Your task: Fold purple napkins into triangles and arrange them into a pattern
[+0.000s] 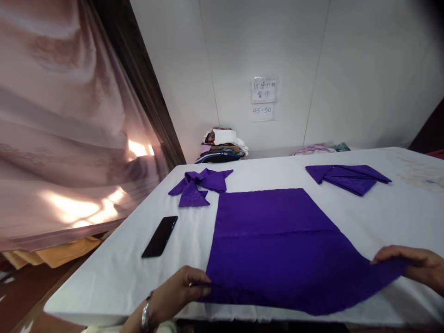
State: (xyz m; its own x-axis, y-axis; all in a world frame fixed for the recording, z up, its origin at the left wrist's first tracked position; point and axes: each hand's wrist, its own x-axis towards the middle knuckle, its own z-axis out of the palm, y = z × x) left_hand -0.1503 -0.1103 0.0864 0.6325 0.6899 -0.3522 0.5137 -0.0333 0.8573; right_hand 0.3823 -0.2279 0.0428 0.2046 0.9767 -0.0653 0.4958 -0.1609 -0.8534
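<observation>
A purple cloth napkin (270, 240) lies spread on the white-covered table (118, 277), its far part flat with a crease running across it. My left hand (183, 289), with a silver bracelet at the wrist, pinches the near left corner. At the near right corner, my right hand (412, 266) grips the cloth, which is lifted and stretched toward it. The near edge sags between the two hands by the table's front edge. Beyond the napkin's far left corner sits a purple cloth folded into a bow shape (199, 185). Another folded purple cloth (348, 178) rests at the far right.
A black phone (159, 237) lies left of the napkin. Behind the table is a stack of folded cloths (224, 145), with more fabric (319, 148) to its right. Handwritten paper signs (263, 98) hang on the wall. A pink curtain (62, 115) drapes along the left side.
</observation>
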